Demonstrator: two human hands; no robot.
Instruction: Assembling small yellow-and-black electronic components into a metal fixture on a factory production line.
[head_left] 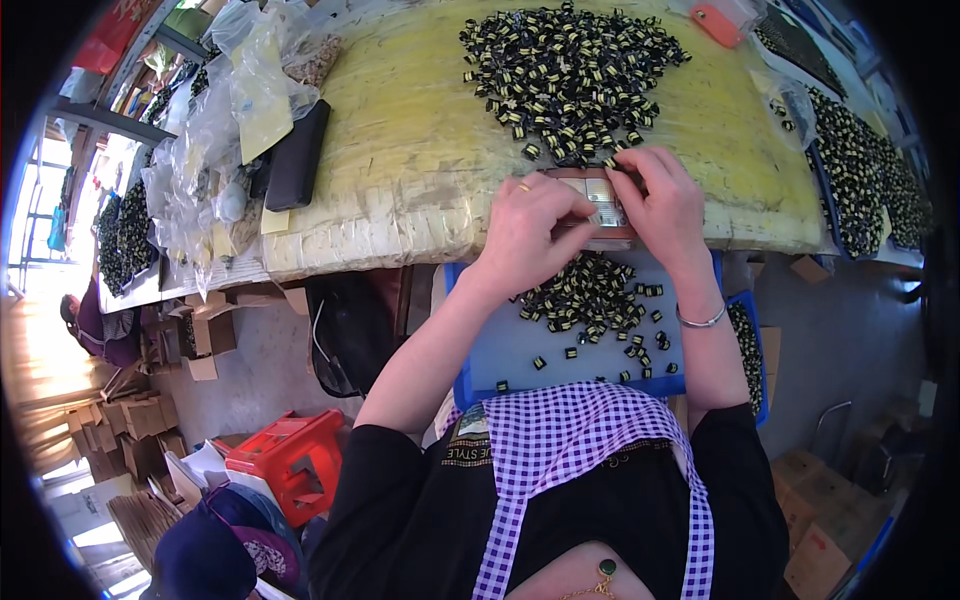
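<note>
My left hand and my right hand meet over a small reddish-brown block with a silvery face at the table's near edge. Both hands grip it, fingers curled round its sides. Just beyond them a heap of small black-and-yellow parts lies on the yellow-covered table. Under my wrists a blue tray on my lap holds several more of the same parts.
A dark wallet-like case and clear plastic bags lie at the table's left. More black-and-yellow parts fill a tray at right. A red stool and cardboard boxes stand on the floor at left.
</note>
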